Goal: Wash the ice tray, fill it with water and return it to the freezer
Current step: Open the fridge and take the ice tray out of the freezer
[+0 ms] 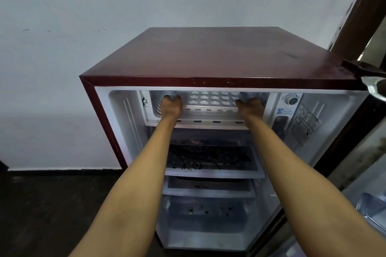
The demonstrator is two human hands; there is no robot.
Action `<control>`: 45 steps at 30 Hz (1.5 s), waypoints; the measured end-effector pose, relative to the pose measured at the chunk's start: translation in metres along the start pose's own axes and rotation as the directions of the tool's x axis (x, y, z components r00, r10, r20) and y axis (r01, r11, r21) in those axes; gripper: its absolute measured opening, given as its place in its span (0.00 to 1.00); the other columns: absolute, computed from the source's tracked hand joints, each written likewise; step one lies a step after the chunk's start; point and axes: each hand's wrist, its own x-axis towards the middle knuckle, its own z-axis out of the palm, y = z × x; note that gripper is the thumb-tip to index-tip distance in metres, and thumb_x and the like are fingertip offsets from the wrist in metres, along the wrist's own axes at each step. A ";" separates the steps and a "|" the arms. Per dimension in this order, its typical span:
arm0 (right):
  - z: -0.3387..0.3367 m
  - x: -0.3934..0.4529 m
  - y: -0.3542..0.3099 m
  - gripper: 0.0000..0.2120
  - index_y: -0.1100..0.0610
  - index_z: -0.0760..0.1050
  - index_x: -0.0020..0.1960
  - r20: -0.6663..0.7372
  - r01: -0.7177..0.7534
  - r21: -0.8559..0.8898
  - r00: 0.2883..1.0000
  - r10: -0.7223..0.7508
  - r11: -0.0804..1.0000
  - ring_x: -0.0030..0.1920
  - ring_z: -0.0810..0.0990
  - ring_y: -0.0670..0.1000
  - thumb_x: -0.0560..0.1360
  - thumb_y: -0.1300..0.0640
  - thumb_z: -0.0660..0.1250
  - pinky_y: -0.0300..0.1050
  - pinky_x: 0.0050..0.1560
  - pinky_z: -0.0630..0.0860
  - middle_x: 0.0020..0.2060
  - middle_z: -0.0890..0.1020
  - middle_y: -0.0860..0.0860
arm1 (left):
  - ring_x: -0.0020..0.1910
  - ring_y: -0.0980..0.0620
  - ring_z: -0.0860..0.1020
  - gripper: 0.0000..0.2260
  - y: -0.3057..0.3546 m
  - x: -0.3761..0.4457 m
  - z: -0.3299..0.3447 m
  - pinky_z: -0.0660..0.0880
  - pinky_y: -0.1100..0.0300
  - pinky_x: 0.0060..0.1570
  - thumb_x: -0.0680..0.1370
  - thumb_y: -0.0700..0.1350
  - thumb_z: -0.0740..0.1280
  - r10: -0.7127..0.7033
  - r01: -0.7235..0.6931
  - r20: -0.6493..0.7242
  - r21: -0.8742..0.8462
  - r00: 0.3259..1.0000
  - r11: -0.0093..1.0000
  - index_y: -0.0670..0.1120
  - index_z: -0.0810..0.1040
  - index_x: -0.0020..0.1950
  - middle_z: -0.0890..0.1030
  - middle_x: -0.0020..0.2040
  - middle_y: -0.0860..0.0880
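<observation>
A white ice tray (211, 99) with rows of flower-shaped cells sits level inside the freezer compartment (208, 108) at the top of an open fridge. We see it spanning the gap between our 2 hands, each holding 1 short end. Our left hand (170, 105) grips the tray's left end, fingers curled over the edge and the back of the hand facing the camera. Our right hand (249, 106) grips the right end in the same way, fingers bent over the rim. Both bare forearms reach up and forward from the bottom of the view, well apart at the elbows and closer together at the tray.

The tray's front edge lies just above the compartment's white lower ledge, which has a row of small dark slots. To the right of the compartment is a round thermostat dial (291, 99) with printed labels below it.

Under the freezer we see 2 shelves (215, 173) and a pale, bare lower cavity. The fridge (208, 56) has a dark maroon top and stands against a pale wall (62, 48) on a dark floor (52, 204). Its open door (367, 204) shows at the right edge.
</observation>
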 end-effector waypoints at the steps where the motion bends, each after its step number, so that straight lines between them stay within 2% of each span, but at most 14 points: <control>1: 0.001 0.002 0.001 0.17 0.67 0.78 0.52 -0.001 -0.002 0.006 1.000 0.002 1.000 0.54 0.81 0.61 0.76 0.52 0.67 0.53 0.55 0.77 0.52 0.82 0.62 | 0.56 0.42 0.76 0.16 0.000 0.003 0.001 0.68 0.57 0.49 0.80 0.45 0.59 -0.017 0.017 -0.004 -0.013 1.000 1.000 0.35 0.73 0.62 0.78 0.58 0.39; 3: 0.002 0.006 0.003 0.18 0.67 0.78 0.54 -0.007 -0.015 0.009 1.000 0.015 1.000 0.56 0.80 0.61 0.75 0.52 0.67 0.51 0.56 0.77 0.54 0.81 0.62 | 0.53 0.43 0.76 0.16 0.000 0.007 0.004 0.68 0.56 0.47 0.80 0.44 0.59 -0.048 0.048 0.005 -0.038 0.999 0.998 0.34 0.73 0.62 0.77 0.59 0.36; 7: 0.005 0.017 0.007 0.17 0.67 0.77 0.55 -0.013 -0.040 0.024 0.999 0.041 0.999 0.58 0.79 0.61 0.75 0.54 0.67 0.50 0.56 0.75 0.56 0.81 0.63 | 0.32 0.50 0.67 0.16 0.000 0.007 0.009 0.62 0.58 0.35 0.79 0.41 0.60 -0.086 0.086 0.008 -0.063 0.996 0.994 0.27 0.72 0.56 0.74 0.54 0.29; 8: 0.006 0.019 0.008 0.16 0.68 0.77 0.55 -0.015 -0.046 0.030 0.999 0.046 0.999 0.58 0.79 0.61 0.75 0.55 0.66 0.50 0.56 0.76 0.56 0.81 0.63 | 0.30 0.52 0.63 0.14 0.000 0.007 0.009 0.61 0.58 0.34 0.78 0.40 0.60 -0.094 0.094 -0.002 -0.069 0.996 0.993 0.28 0.73 0.51 0.70 0.39 0.34; 9: 0.006 0.020 0.009 0.16 0.68 0.77 0.55 -0.015 -0.052 0.030 0.999 0.052 0.998 0.57 0.79 0.61 0.75 0.56 0.66 0.50 0.56 0.76 0.56 0.81 0.63 | 0.29 0.52 0.62 0.12 0.000 0.007 0.010 0.60 0.58 0.33 0.78 0.40 0.60 -0.099 0.098 -0.010 -0.071 0.995 0.993 0.29 0.73 0.47 0.66 0.41 0.47; 18: 0.014 0.028 0.016 0.15 0.67 0.76 0.60 -0.046 -0.060 0.104 0.997 0.065 0.993 0.61 0.78 0.61 0.75 0.64 0.66 0.48 0.60 0.75 0.59 0.80 0.61 | 0.41 0.49 0.70 0.14 -0.002 0.013 0.010 0.65 0.57 0.42 0.78 0.38 0.61 -0.138 0.137 0.002 -0.155 0.990 0.978 0.31 0.74 0.58 0.73 0.44 0.43; 23: 0.018 0.034 0.021 0.11 0.66 0.77 0.54 -0.031 -0.121 0.251 0.991 0.133 0.960 0.55 0.81 0.62 0.72 0.66 0.67 0.57 0.56 0.78 0.54 0.82 0.60 | 0.44 0.49 0.68 0.06 -0.007 0.019 0.013 0.64 0.58 0.42 0.77 0.35 0.60 -0.170 0.163 -0.030 -0.161 0.985 0.973 0.34 0.75 0.47 0.72 0.41 0.43; 27: 0.021 0.038 0.027 0.14 0.64 0.78 0.56 -0.024 -0.108 0.334 0.992 0.123 0.936 0.54 0.81 0.62 0.70 0.65 0.68 0.58 0.55 0.79 0.54 0.82 0.59 | 0.56 0.45 0.75 0.17 -0.010 0.023 0.015 0.70 0.59 0.51 0.77 0.35 0.61 -0.173 0.164 -0.049 -0.146 0.984 0.976 0.33 0.72 0.65 0.77 0.61 0.38; 29: 0.018 0.036 0.025 0.15 0.63 0.78 0.56 -0.006 -0.121 0.381 0.991 0.133 0.917 0.54 0.81 0.61 0.70 0.66 0.68 0.57 0.54 0.79 0.54 0.82 0.59 | 0.63 0.42 0.74 0.17 -0.011 0.025 0.016 0.71 0.58 0.59 0.77 0.35 0.62 -0.162 0.152 -0.085 -0.120 0.983 0.981 0.35 0.73 0.66 0.76 0.64 0.39; 31: 0.015 0.031 0.021 0.10 0.59 0.76 0.51 0.013 -0.142 0.425 0.989 0.151 0.894 0.53 0.81 0.61 0.71 0.68 0.68 0.56 0.53 0.80 0.52 0.81 0.58 | 0.59 0.42 0.76 0.13 -0.012 0.026 0.016 0.73 0.57 0.59 0.76 0.34 0.63 -0.142 0.131 -0.105 -0.112 0.984 0.985 0.34 0.77 0.60 0.78 0.60 0.38; 35: 0.016 0.030 0.020 0.11 0.56 0.74 0.49 -0.008 -0.135 0.483 0.987 0.159 0.865 0.50 0.82 0.60 0.71 0.69 0.69 0.56 0.49 0.82 0.51 0.81 0.57 | 0.41 0.47 0.76 0.05 -0.017 0.026 0.015 0.71 0.58 0.43 0.73 0.32 0.63 -0.072 0.059 -0.127 -0.101 0.989 0.993 0.38 0.78 0.40 0.78 0.41 0.41; 38: 0.019 0.035 0.021 0.10 0.54 0.75 0.47 -0.027 -0.148 0.491 0.982 0.185 0.858 0.48 0.83 0.60 0.71 0.66 0.69 0.56 0.47 0.82 0.49 0.82 0.55 | 0.42 0.47 0.77 0.06 -0.017 0.026 0.014 0.71 0.58 0.43 0.73 0.32 0.64 -0.055 0.041 -0.139 -0.101 0.989 0.994 0.37 0.80 0.45 0.80 0.41 0.41; 42: 0.021 0.039 0.022 0.08 0.50 0.72 0.40 -0.060 -0.144 0.446 0.980 0.190 0.883 0.45 0.83 0.57 0.71 0.59 0.70 0.56 0.49 0.81 0.46 0.82 0.53 | 0.53 0.42 0.79 0.09 -0.017 0.024 0.014 0.76 0.53 0.54 0.74 0.35 0.67 -0.036 0.022 -0.117 -0.121 0.992 0.992 0.36 0.81 0.53 0.82 0.53 0.38; 45: 0.017 0.028 0.015 0.07 0.50 0.73 0.44 -0.047 -0.169 0.510 0.973 0.224 0.843 0.45 0.82 0.55 0.74 0.62 0.68 0.53 0.47 0.82 0.47 0.82 0.53 | 0.51 0.37 0.80 0.04 -0.021 0.023 0.011 0.76 0.51 0.52 0.74 0.33 0.66 -0.035 0.021 -0.089 -0.153 0.995 0.988 0.37 0.80 0.45 0.82 0.48 0.36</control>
